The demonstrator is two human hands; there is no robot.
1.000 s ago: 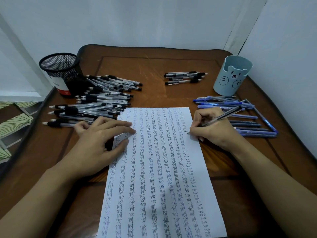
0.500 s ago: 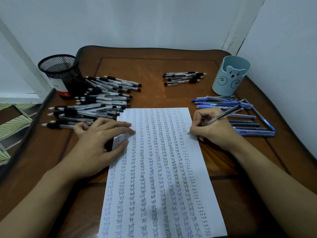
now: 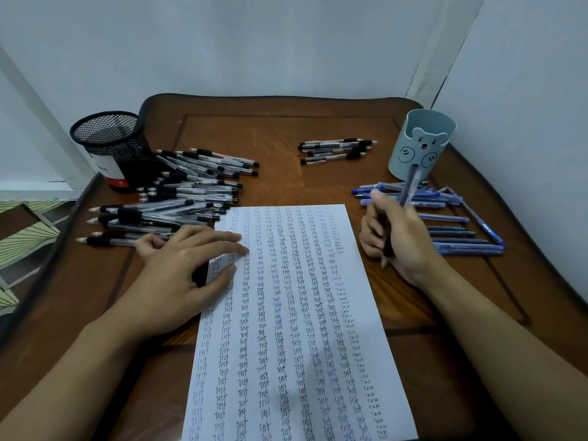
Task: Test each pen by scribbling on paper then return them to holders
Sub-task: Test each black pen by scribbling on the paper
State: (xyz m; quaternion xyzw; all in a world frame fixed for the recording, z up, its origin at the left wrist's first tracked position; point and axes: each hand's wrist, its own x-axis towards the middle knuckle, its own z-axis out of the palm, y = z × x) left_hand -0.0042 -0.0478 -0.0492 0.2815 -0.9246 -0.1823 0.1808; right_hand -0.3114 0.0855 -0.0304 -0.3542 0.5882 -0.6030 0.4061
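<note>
On tabletop point(image 3: 254, 138) centre: paper point(image 3: 302, 313) filled w/ columns of "test". L hand point(image 3: 191, 265), fingers straight and spread, presses the paper's left edge flat. R hand point(image 3: 401, 240) sits just off the paper's right edge, fingers curled round pen point(image 3: 409, 189), held near-upright, tip down and clear of the sheet. Black pens point(image 3: 178, 198) lie beside mesh holder point(image 3: 109, 144); blue pens point(image 3: 451, 224) nr. bear holder point(image 3: 423, 144); no pen shows above either rim. Step, as judged: scribble w/ this pen done, put-away pending. Next move calls for carrying it to its group or holder w/o scattering the blue pens just beside the hand.
</note>
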